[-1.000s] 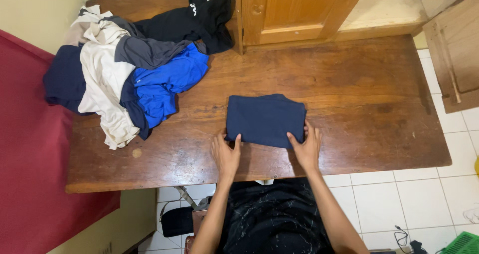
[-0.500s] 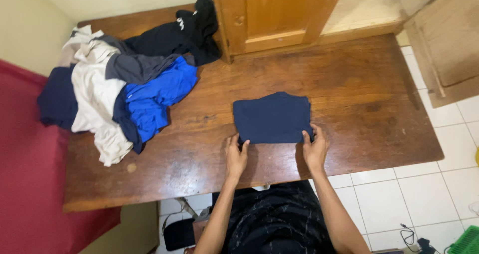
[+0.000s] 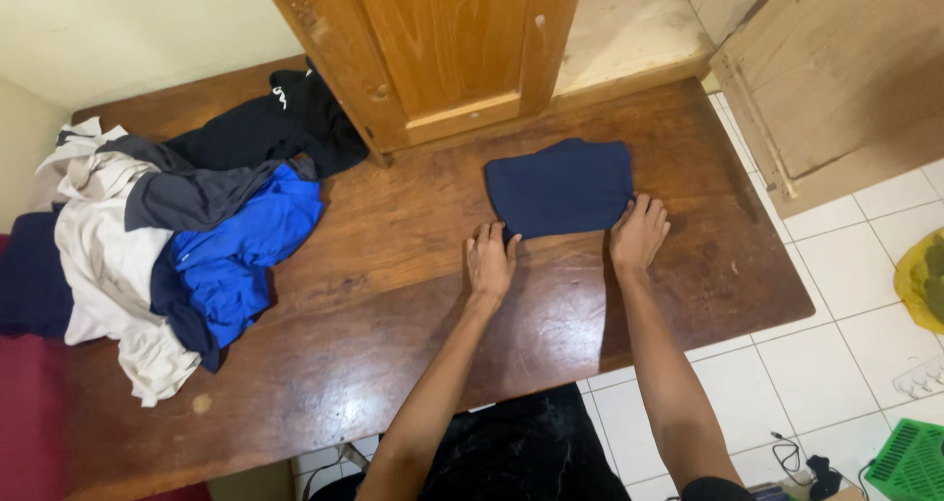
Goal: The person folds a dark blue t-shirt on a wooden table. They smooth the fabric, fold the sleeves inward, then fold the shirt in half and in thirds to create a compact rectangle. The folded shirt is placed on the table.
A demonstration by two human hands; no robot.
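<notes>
A folded navy garment (image 3: 560, 186) lies flat on the wooden table (image 3: 393, 304), near the table's far edge on the right. My left hand (image 3: 490, 261) touches its near left corner with fingers spread on the wood. At the near right corner my right hand (image 3: 639, 232) rests with fingertips on the cloth's edge. Both arms are stretched forward from my dark shirt at the bottom of the view.
A heap of unfolded clothes (image 3: 167, 226) in blue, grey, beige and black covers the table's left end. A wooden cabinet door (image 3: 433, 39) stands behind the table. A white tiled floor (image 3: 846, 304), a yellow bag (image 3: 924, 280) and a green basket (image 3: 910, 467) are at right.
Both hands have pushed the folded navy garment away from me, toward the table's far right side. The view has tilted, and the clothes heap now appears lower left.
</notes>
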